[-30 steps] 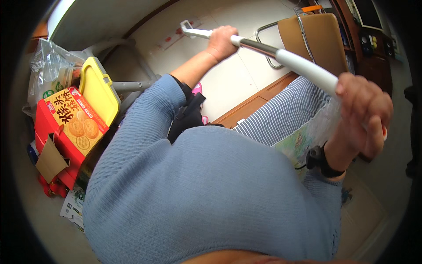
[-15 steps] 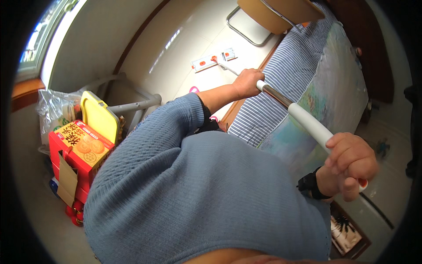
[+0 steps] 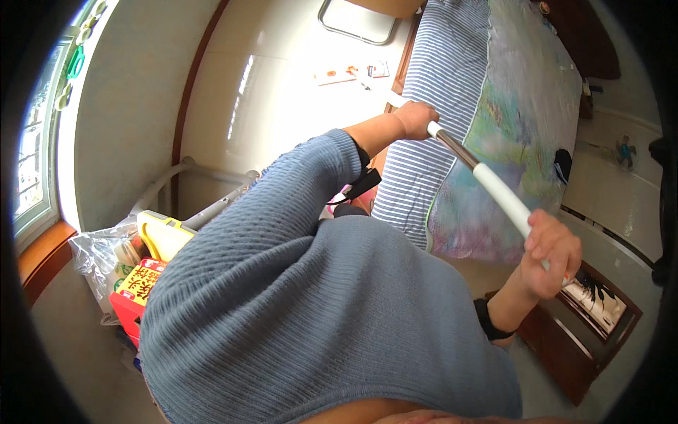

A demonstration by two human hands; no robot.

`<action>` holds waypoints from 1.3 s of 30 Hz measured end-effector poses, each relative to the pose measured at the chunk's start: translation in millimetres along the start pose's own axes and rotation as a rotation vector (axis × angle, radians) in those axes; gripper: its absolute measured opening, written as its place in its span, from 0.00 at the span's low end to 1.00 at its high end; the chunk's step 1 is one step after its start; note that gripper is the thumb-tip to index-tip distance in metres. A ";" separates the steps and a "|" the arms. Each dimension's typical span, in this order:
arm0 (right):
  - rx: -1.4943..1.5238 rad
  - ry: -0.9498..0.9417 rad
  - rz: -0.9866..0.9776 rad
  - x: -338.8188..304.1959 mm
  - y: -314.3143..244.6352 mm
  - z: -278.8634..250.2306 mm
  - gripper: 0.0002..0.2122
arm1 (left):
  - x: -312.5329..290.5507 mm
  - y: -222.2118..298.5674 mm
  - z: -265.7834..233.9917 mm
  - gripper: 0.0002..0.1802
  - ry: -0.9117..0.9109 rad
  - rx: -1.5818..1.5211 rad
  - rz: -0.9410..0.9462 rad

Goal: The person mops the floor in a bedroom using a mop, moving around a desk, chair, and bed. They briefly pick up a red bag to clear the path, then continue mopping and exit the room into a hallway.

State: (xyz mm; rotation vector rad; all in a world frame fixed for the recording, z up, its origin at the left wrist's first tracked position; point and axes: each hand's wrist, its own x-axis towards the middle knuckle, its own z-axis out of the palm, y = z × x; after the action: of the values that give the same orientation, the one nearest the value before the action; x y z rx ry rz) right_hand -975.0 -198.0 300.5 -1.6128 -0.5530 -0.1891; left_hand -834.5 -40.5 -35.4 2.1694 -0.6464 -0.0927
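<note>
A flat mop with a white and metal pole (image 3: 496,192) stretches slantwise across my front. My left hand (image 3: 417,119) is wrapped round the pole's farther part, beside the bed's edge. Near the pole's top end my right hand (image 3: 551,251) grips the white handle, fingers curled round it. At the far end the flat mop head (image 3: 337,75), white with orange parts, lies on the bright tiled floor (image 3: 282,92). Glare washes out part of the mop head and of the pole close to it.
A bed with striped bedding (image 3: 441,78) and a colourful cover (image 3: 505,155) lies along the right. To my left are a red box (image 3: 127,318), a yellow lid-like panel (image 3: 166,237), a plastic bag (image 3: 102,258) and a grey tubular frame (image 3: 212,208). A metal-legged chair (image 3: 360,39) stands ahead.
My view has turned and shifted. Both hands still hold the mop; the left appears slightly higher and further right, the right slightly further left. The mop head appears higher in the picture.
</note>
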 end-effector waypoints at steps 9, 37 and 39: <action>-0.196 0.412 0.117 -43.7 -90.9 22.8 0.11 | -114.9 72.3 -16.1 0.13 -0.423 -0.162 0.058; -0.057 0.358 0.127 -237.9 -118.2 -163.8 0.12 | -127.3 212.0 168.8 0.11 -0.329 -0.101 -0.029; -0.052 0.397 0.167 -271.7 -128.5 -193.7 0.13 | -144.2 241.4 195.4 0.13 -0.414 -0.075 -0.037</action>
State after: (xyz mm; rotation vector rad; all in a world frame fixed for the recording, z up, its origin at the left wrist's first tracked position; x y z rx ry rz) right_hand -1230.4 -447.4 321.1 -1.6083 -0.1083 -0.3909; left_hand -1115.0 -233.7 -0.1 2.1043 -0.8180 -0.5888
